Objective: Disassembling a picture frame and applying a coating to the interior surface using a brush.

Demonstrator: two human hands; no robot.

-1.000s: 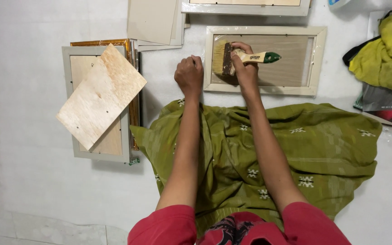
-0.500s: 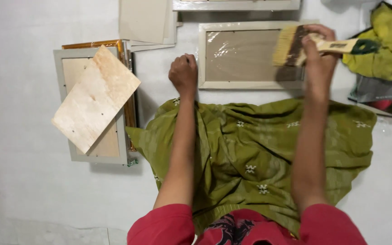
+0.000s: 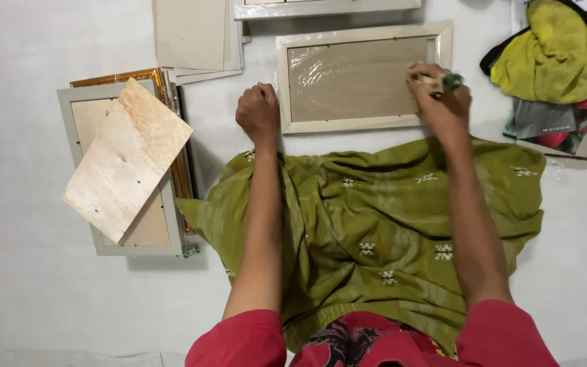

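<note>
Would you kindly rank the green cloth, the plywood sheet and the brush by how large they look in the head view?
1. green cloth
2. plywood sheet
3. brush, mostly hidden in the right hand

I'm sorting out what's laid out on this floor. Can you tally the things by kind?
Picture frames, as far as can be told: 4 (one being brushed, a grey one, a gold one behind it, one cut off at the top edge)
Loose boards or backings: 2 (plywood, pale panel)
Brushes: 1, in the right hand; its handle shows
Yellow cloths: 1
Total: 8
</note>
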